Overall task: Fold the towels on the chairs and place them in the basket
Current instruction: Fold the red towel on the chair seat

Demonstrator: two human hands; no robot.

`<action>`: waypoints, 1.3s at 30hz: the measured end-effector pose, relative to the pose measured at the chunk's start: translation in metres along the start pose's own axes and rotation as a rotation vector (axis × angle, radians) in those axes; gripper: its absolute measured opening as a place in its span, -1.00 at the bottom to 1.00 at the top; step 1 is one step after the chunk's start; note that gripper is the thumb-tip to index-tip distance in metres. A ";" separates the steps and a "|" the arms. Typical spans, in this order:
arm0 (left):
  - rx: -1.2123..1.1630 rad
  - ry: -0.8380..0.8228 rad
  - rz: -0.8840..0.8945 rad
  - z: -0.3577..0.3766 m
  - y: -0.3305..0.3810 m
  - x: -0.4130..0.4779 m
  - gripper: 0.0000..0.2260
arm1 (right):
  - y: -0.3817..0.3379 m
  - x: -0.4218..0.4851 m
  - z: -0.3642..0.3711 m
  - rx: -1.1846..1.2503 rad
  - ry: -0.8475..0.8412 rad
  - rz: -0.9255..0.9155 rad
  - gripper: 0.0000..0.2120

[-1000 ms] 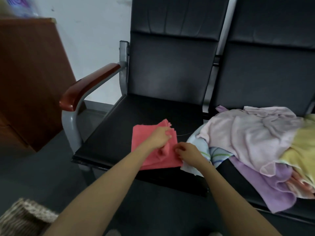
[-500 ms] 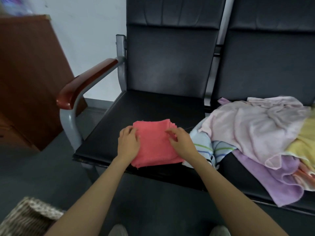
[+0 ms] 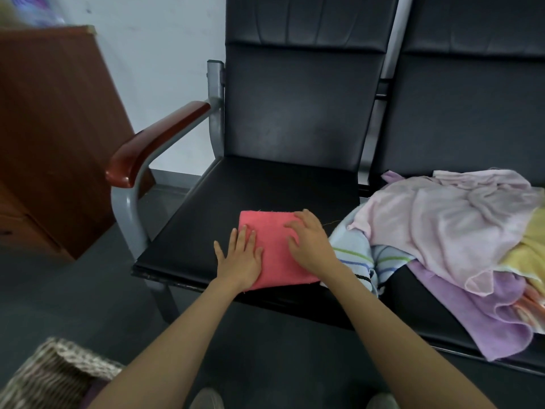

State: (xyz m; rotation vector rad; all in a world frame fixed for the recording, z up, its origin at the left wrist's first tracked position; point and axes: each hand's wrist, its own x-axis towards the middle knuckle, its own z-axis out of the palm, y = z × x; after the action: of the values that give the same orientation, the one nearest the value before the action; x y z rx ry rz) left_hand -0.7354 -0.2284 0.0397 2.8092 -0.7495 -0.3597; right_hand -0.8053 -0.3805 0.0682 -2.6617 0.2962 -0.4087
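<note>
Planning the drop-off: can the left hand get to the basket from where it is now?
Probably yes: the left hand rests flat on the red towel, and the basket stands on the floor by that arm's side, nothing visible between.

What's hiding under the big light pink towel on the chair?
A purple towel, a yellow towel and a striped blue towel poke out from under the light pink towel. Their middles are covered, so anything else beneath cannot be seen.

This looks like an office or waiting room, with linked black padded chairs (image 3: 303,113) from 12 to 3 o'clock, a brown wooden cabinet (image 3: 53,137) at 9 o'clock and a grey floor (image 3: 73,290).
</note>
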 end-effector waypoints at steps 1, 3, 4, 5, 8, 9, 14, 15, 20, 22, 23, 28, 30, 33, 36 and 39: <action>0.000 0.000 -0.003 0.001 0.000 0.000 -0.50 | -0.003 0.002 0.008 -0.029 -0.055 -0.019 -0.61; 0.000 0.001 -0.015 0.001 0.000 0.000 -0.50 | -0.002 0.002 0.024 -0.110 -0.180 -0.010 -0.53; 0.005 0.002 -0.020 0.001 0.000 0.000 -0.50 | 0.001 0.001 0.031 -0.153 -0.245 0.017 -0.50; 0.014 0.001 -0.023 0.001 0.000 0.001 -0.50 | 0.003 0.001 0.035 -0.181 -0.293 0.041 -0.48; 0.017 0.014 -0.032 0.002 -0.001 0.001 -0.49 | 0.007 0.003 0.038 -0.158 -0.314 0.057 -0.47; -0.006 0.036 -0.045 0.004 -0.001 0.000 -0.47 | 0.008 0.004 0.037 -0.136 -0.267 0.062 -0.48; -0.148 0.229 -0.224 0.000 -0.001 0.000 -0.39 | 0.011 -0.004 0.031 -0.244 0.024 0.314 -0.48; -0.157 0.240 -0.228 -0.003 -0.002 0.001 -0.45 | 0.010 -0.003 0.028 -0.264 0.037 0.356 -0.46; -0.191 0.178 -0.234 -0.015 -0.008 0.000 -0.64 | 0.004 -0.003 0.023 -0.314 -0.034 0.468 -0.31; -0.159 0.160 -0.255 -0.018 -0.009 -0.003 -0.66 | 0.002 -0.004 0.026 -0.332 -0.055 0.471 -0.27; -0.147 0.160 -0.263 -0.019 -0.009 -0.005 -0.66 | 0.001 -0.004 0.027 -0.336 -0.062 0.465 -0.27; -0.258 0.199 -0.181 -0.019 -0.005 -0.013 -0.82 | -0.010 -0.005 0.032 -0.294 -0.038 0.369 -0.46; -0.500 0.200 -0.170 -0.023 -0.006 -0.016 -0.82 | -0.012 -0.008 0.030 -0.128 -0.011 0.368 -0.51; -0.967 0.233 -0.204 -0.037 -0.008 -0.026 -0.71 | -0.013 -0.011 0.011 0.501 0.025 0.510 -0.52; -1.215 0.173 -0.161 -0.053 -0.007 -0.031 -0.61 | -0.012 -0.014 -0.013 0.827 0.143 0.505 -0.58; -1.213 0.108 -0.011 -0.066 0.000 -0.037 -0.74 | -0.009 -0.020 -0.029 0.783 0.154 0.344 -0.79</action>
State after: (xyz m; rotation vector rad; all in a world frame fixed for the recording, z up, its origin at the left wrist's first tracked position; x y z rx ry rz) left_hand -0.7472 -0.2005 0.1091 1.6621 -0.2939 -0.4500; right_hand -0.8320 -0.3777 0.0924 -1.7803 0.5079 -0.4921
